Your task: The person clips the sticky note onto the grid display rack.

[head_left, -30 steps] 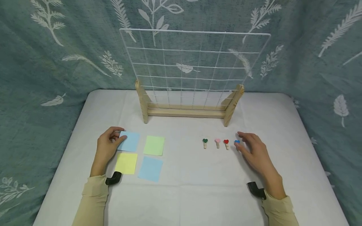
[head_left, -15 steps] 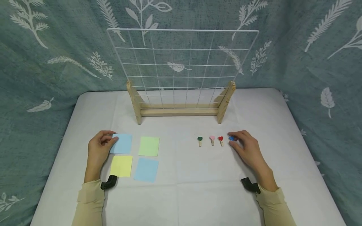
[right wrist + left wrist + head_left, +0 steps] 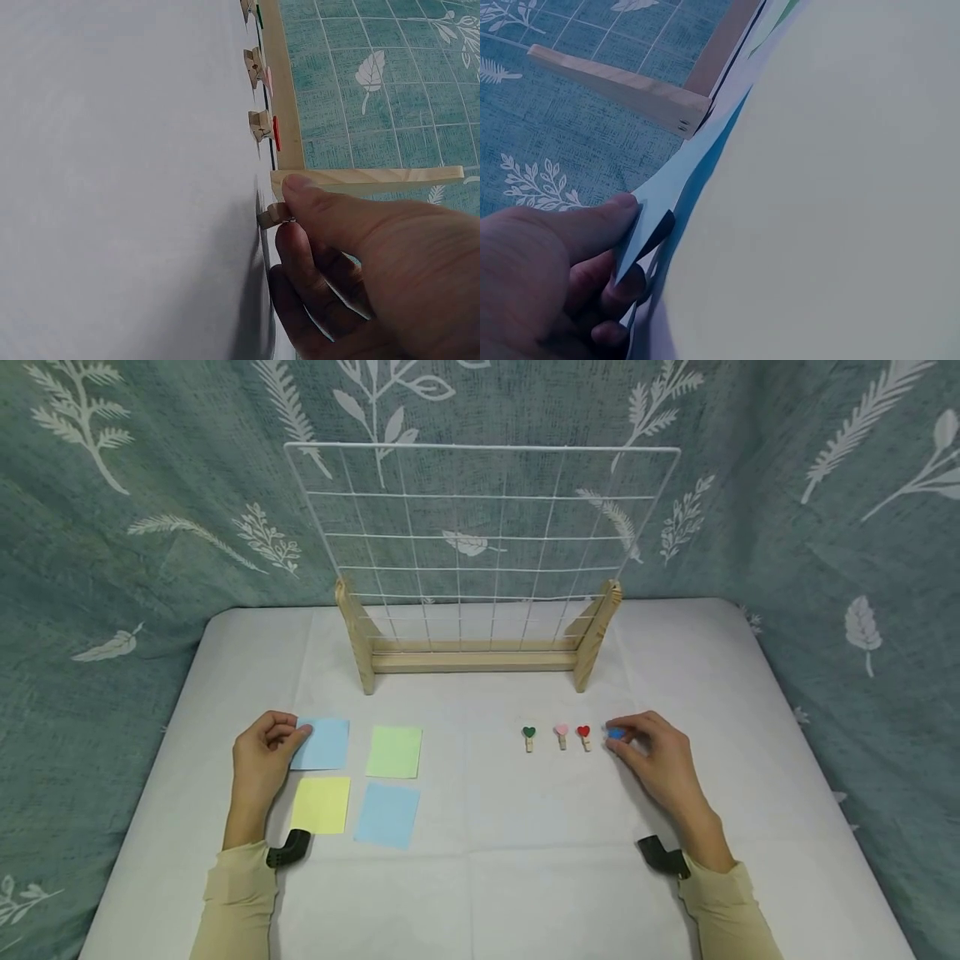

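My left hand (image 3: 266, 752) pinches the left edge of a light blue paper note (image 3: 324, 744). In the left wrist view that note (image 3: 679, 176) bends up between thumb and fingers. Below it lies a yellow note (image 3: 321, 805), with a green note (image 3: 394, 752) and another blue note (image 3: 387, 815) to the right. With thumb and fingers, my right hand (image 3: 660, 760) holds a small wooden clothespin (image 3: 276, 215) whose blue heart (image 3: 615, 733) shows in the head view. To its left lie clothespins with a red heart (image 3: 583, 732), a pink heart (image 3: 561, 730) and a green heart (image 3: 528, 732).
A white wire grid (image 3: 480, 537) stands upright in a wooden base (image 3: 474, 662) at the back of the white-covered table (image 3: 465, 910). Behind it hangs a green leaf-patterned curtain (image 3: 187, 435). Black wrist mounts (image 3: 289, 848) sit at both sleeves.
My right fingers have closed around the blue-heart clothespin. My left hand stays at the blue note's edge. The head view has shifted slightly, moving the whole scene left.
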{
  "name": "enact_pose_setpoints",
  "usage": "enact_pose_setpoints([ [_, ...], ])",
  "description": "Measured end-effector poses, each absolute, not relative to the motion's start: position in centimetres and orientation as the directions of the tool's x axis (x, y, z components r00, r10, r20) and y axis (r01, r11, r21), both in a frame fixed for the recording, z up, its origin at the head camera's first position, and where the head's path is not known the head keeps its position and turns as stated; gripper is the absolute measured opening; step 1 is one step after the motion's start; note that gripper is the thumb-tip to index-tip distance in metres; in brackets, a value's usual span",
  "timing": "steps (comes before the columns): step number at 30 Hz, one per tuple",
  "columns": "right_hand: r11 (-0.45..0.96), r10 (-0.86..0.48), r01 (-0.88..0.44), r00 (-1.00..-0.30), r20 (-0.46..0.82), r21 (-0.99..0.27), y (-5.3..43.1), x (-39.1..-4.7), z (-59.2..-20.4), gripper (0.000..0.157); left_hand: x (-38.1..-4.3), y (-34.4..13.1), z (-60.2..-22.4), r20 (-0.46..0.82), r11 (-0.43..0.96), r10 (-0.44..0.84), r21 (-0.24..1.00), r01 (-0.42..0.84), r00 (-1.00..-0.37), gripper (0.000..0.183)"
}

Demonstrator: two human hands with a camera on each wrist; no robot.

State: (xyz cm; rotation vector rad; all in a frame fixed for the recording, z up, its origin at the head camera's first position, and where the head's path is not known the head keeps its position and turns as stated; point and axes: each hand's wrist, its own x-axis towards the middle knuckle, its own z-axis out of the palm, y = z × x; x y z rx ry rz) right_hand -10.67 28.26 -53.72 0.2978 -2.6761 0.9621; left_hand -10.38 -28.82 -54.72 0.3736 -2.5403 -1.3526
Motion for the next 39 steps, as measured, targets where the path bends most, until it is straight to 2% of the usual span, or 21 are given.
enact_pose_setpoints([
  [11,0.721,-0.079,-0.273,-0.946,0.315,-0.637,28.1,-10.7,-53.6,0.021,-10.3,-28.9,-54.6,0.136,0.52,-0.341,0.852,-0.066,-0.93,0.019],
  [18,0.698,-0.057,-0.239,-0.958,0.281,-0.674,27.7,-10.7,-53.1,0.029,-10.5,-29.0,-54.4,0.149,0.433,-0.355,0.901,-0.021,-0.923,0.015],
  [24,0.65,-0.048,-0.227,-0.965,0.26,-0.725,27.1,-10.6,-52.3,0.021,-10.2,-28.5,-53.4,0.126,0.383,-0.365,0.923,-0.026,-0.923,0.015],
  [28,0.568,-0.066,-0.252,-0.963,0.262,-0.783,26.3,-10.4,-51.7,0.018,-10.2,-29.1,-53.8,0.137,0.357,-0.321,0.934,0.015,-0.937,0.016],
  [31,0.524,-0.101,-0.284,-0.957,0.273,-0.803,25.7,-10.5,-51.3,0.02,-10.2,-29.2,-53.4,0.108,0.369,-0.318,0.929,-0.017,-0.942,0.015],
  [39,0.501,-0.162,-0.317,-0.948,0.273,-0.806,24.0,-10.9,-51.0,0.022,-9.9,-29.3,-52.3,0.104,0.337,-0.277,0.942,0.005,-0.955,0.016],
])
